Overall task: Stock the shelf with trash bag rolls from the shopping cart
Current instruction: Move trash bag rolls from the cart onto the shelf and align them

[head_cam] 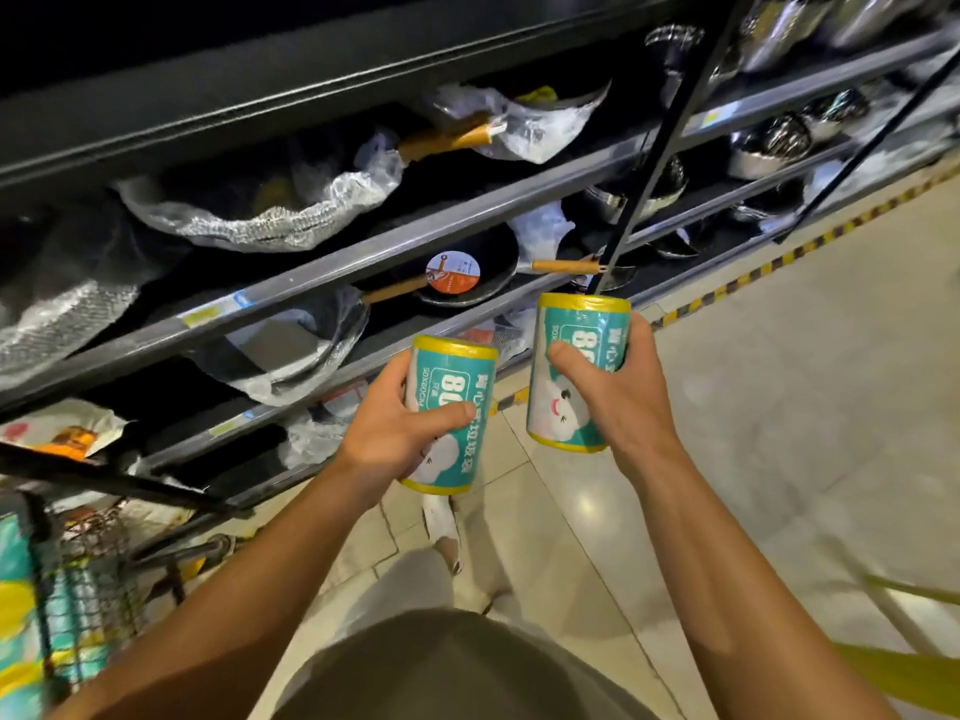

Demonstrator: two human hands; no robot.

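Left roll [451,415]: teal wrapper with yellow ends, held out in front of the body; long axis near upright, top end tipped a little away from the person.
Right roll [576,374]: same kind, carried higher and further forward than the left one; long axis also near upright.
Gap between rolls: apart, not touching; bare floor shows between them.
Left hand [395,428]: wrapped round the left roll from its left side, thumb across the printed face, fingers hidden behind.
Right hand [618,387]: wrapped round the right roll from its right side, thumb laid across the label, fingers hidden behind.
Shelf [363,252]: dark metal tiers ahead and to the left of both hands, running away to the upper right; the front rail of a low tier lies just beyond the left hand's knuckles.
Nearer hand: left is closer to the shelf edge in the view; right is out over the floor aisle.
What is on the tiers: wrapped pans [457,272] with wooden handles, steel bowls [769,142] further right; no trash bag rolls visible there.
Cart [62,589]: wire basket low behind the left forearm, more teal packs inside, blurred.
Likely next move: a free slot must be found first; both rolls would go forward and left, and may need laying over or standing on end.
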